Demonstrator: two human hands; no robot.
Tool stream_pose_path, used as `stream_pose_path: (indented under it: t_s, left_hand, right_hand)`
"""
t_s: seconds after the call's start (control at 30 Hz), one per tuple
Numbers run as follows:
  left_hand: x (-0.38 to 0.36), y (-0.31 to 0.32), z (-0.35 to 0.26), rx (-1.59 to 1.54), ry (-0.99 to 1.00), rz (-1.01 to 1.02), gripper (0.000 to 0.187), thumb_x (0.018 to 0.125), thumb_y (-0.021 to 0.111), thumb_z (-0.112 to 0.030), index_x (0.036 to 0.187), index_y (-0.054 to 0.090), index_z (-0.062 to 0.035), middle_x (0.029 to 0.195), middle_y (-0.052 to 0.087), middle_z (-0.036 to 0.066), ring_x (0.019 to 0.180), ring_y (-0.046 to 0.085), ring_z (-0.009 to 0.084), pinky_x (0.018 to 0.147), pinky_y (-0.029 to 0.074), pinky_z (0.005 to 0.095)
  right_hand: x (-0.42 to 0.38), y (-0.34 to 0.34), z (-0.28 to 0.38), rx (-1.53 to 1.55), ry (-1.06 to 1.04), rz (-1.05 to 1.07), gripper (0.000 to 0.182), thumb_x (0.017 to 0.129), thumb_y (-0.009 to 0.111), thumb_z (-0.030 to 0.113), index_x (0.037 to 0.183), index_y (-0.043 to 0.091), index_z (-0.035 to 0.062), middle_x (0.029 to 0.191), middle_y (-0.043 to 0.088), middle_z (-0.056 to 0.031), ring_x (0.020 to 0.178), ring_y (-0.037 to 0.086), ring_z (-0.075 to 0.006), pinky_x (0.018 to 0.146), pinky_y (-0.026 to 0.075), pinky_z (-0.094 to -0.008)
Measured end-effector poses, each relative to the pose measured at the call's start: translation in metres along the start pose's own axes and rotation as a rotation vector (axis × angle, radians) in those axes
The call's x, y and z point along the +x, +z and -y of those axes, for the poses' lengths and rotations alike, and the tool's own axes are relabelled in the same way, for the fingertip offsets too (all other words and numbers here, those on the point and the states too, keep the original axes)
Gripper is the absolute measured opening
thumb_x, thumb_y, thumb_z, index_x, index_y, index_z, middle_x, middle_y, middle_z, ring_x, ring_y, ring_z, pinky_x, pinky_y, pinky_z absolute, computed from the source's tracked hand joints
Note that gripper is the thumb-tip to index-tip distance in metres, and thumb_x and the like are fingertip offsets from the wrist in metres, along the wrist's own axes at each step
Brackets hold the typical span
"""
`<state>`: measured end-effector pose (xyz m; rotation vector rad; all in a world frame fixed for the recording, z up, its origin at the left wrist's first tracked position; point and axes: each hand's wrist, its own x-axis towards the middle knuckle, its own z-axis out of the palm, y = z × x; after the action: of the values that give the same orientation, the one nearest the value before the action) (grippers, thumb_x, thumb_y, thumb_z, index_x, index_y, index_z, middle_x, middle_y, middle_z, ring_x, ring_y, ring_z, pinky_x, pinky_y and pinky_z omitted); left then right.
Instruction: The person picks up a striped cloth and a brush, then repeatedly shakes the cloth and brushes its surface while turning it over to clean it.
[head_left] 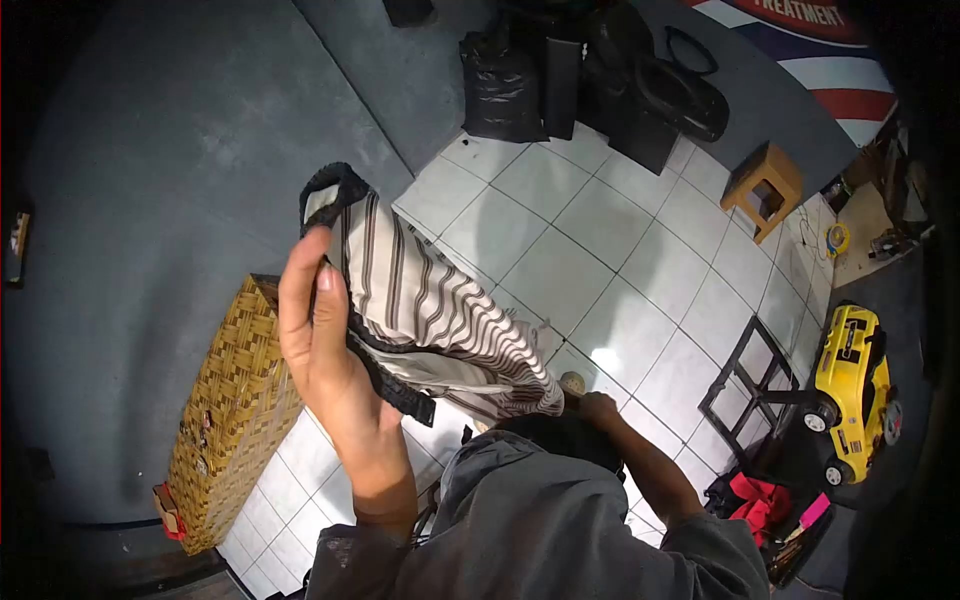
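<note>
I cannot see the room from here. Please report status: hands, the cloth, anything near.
Left hand up, gripping striped cloth at its black edge. Right hand low, on the cloth's bottom end. Woven basket close on the left, not touching.

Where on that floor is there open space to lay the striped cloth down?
The widest bare patch of white tiled floor lies between the striped cloth, the black bags and the wooden stool. A narrower strip runs beside the woven basket. It is crowded around the yellow toy car and black frame.
</note>
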<state>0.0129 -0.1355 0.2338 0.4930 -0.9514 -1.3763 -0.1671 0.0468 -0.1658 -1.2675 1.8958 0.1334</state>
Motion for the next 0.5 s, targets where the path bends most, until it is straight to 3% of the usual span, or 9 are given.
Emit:
stream_pose_path:
  t_s: [0.07, 0.13, 0.17, 0.2, 0.23, 0.33, 0.43, 0.47, 0.5]
  left_hand:
    - [-0.003, -0.004, 0.007, 0.057, -0.001, 0.006, 0.032, 0.087, 0.047, -0.005, 0.119, 0.048, 0.0004, 0.113, 0.055, 0.015, 0.097, 0.058, 0.0209, 0.085, 0.049, 0.0325]
    - [-0.005, -0.002, 0.019, 0.106, -0.014, 0.016, 0.032, 0.088, 0.046, -0.003, 0.12, 0.047, 0.0011, 0.113, 0.055, 0.014, 0.097, 0.058, 0.0186, 0.085, 0.048, 0.0299]
    - [-0.005, -0.001, 0.024, 0.123, -0.026, 0.023, 0.032, 0.088, 0.046, -0.003, 0.12, 0.047, 0.0012, 0.114, 0.055, 0.013, 0.097, 0.058, 0.0179, 0.085, 0.047, 0.029]
    - [-0.004, -0.006, 0.03, 0.178, -0.033, 0.057, 0.032, 0.089, 0.044, -0.003, 0.121, 0.047, 0.0011, 0.116, 0.054, 0.013, 0.098, 0.056, 0.0161, 0.086, 0.046, 0.0272]
    - [-0.005, -0.003, 0.033, 0.22, -0.023, 0.083, 0.032, 0.089, 0.044, -0.004, 0.121, 0.047, 0.0012, 0.12, 0.052, 0.013, 0.104, 0.053, 0.0158, 0.089, 0.043, 0.0266]
    - [-0.011, 0.004, 0.039, 0.241, -0.066, 0.174, 0.032, 0.09, 0.043, -0.004, 0.12, 0.048, 0.0022, 0.124, 0.048, 0.013, 0.112, 0.047, 0.0165, 0.096, 0.036, 0.0279]
    - [-0.008, 0.004, 0.051, 0.307, -0.015, 0.23, 0.031, 0.09, 0.043, -0.005, 0.12, 0.048, 0.0027, 0.124, 0.048, 0.013, 0.112, 0.048, 0.0166, 0.096, 0.036, 0.0277]
    - [-0.008, 0.006, 0.049, 0.323, 0.001, 0.207, 0.031, 0.09, 0.042, -0.004, 0.12, 0.048, 0.0031, 0.124, 0.049, 0.013, 0.111, 0.048, 0.0168, 0.095, 0.037, 0.0281]
    - [-0.006, 0.007, 0.047, 0.322, 0.003, 0.206, 0.031, 0.09, 0.042, -0.004, 0.12, 0.048, 0.0031, 0.124, 0.049, 0.013, 0.111, 0.048, 0.0168, 0.095, 0.037, 0.0281]
  right_hand:
    - [-0.002, 0.004, -0.004, -0.016, 0.009, 0.043, 0.035, 0.088, 0.039, 0.028, 0.093, 0.055, -0.0021, 0.084, 0.059, -0.0276, 0.081, 0.058, -0.0421, 0.068, 0.047, -0.0482]
    - [0.016, -0.002, -0.001, 0.317, 0.206, -0.337, 0.034, 0.086, 0.044, 0.028, 0.093, 0.057, -0.0034, 0.085, 0.061, -0.024, 0.084, 0.06, -0.0373, 0.07, 0.047, -0.0452]
    - [0.002, -0.03, 0.02, 0.451, 0.092, -0.48, 0.037, 0.089, 0.041, 0.028, 0.091, 0.055, -0.0057, 0.083, 0.061, -0.0238, 0.08, 0.06, -0.0369, 0.066, 0.046, -0.0433]
    - [-0.011, -0.053, 0.04, 0.856, -0.021, -0.56, 0.036, 0.091, 0.038, 0.028, 0.089, 0.052, -0.0051, 0.073, 0.058, -0.0202, 0.064, 0.058, -0.0334, 0.057, 0.044, -0.0394]
    - [-0.026, -0.076, 0.068, 1.088, -0.137, -0.651, 0.036, 0.092, 0.037, 0.039, 0.093, 0.05, 0.0053, 0.06, 0.04, 0.0005, 0.046, 0.039, -0.0072, 0.039, 0.034, -0.0212]
    - [-0.111, -0.15, 0.146, 1.572, -0.396, -0.405, 0.032, 0.094, 0.034, 0.039, 0.1, 0.044, 0.0088, 0.06, 0.031, 0.0047, 0.046, 0.027, -0.0044, 0.039, 0.023, -0.0193]
    - [-0.115, -0.142, 0.162, 0.901, -0.614, -0.607, 0.027, 0.095, 0.03, 0.029, 0.103, 0.039, 0.0047, 0.058, 0.042, -0.0033, 0.047, 0.041, -0.0117, 0.043, 0.034, -0.0269]
    - [-0.099, -0.124, 0.161, 0.871, -0.631, -0.599, 0.022, 0.092, 0.037, 0.021, 0.102, 0.04, 0.0021, 0.061, 0.052, -0.0123, 0.052, 0.054, -0.024, 0.048, 0.041, -0.0381]
    - [-0.081, -0.103, 0.151, 0.869, -0.633, -0.6, 0.022, 0.092, 0.037, 0.021, 0.102, 0.04, 0.0021, 0.061, 0.052, -0.0123, 0.052, 0.054, -0.024, 0.048, 0.041, -0.0381]
